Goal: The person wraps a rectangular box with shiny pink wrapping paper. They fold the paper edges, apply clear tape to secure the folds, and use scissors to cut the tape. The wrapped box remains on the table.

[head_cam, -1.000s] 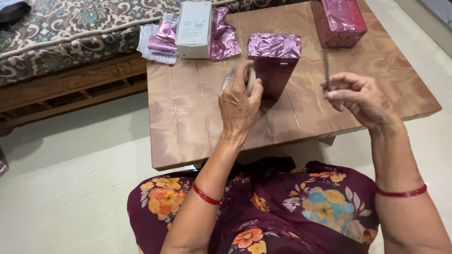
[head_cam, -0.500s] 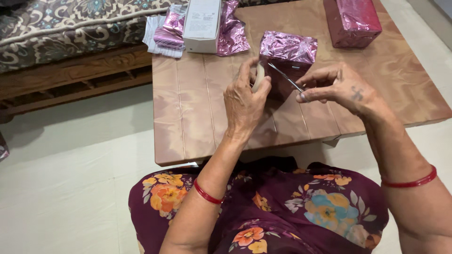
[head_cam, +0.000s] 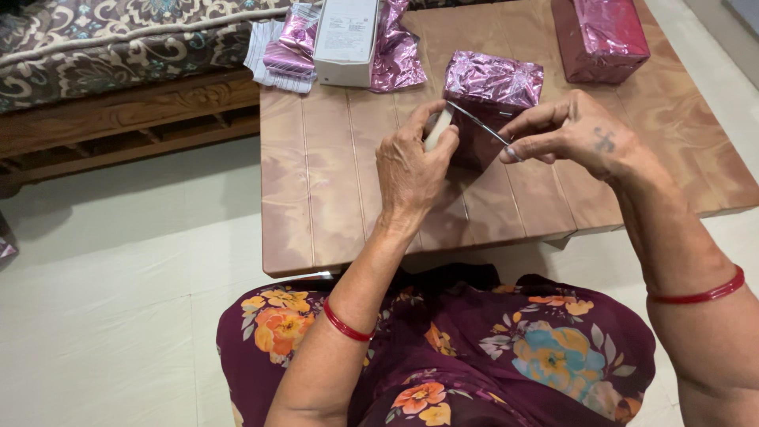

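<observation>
My left hand [head_cam: 411, 170] is closed around a small whitish tape roll [head_cam: 437, 128], held above the wooden table [head_cam: 316, 198]. My right hand [head_cam: 565, 130] pinches the end of a clear tape strip [head_cam: 476, 123] that stretches from the roll. Just behind both hands stands a box wrapped in shiny pink foil [head_cam: 494, 83], upright on the table. The strip runs across the front of this box.
A second pink-wrapped box [head_cam: 601, 35] sits at the table's far right. A white carton [head_cam: 346, 35] lies on loose pink foil sheets [head_cam: 399, 59] and white paper [head_cam: 265, 51] at the far left. A patterned sofa [head_cam: 118, 47] borders the table's left side.
My right hand came in from the right toward my left hand and now holds the tape strip taut from the roll. The left hand stayed in front of the wrapped box.
</observation>
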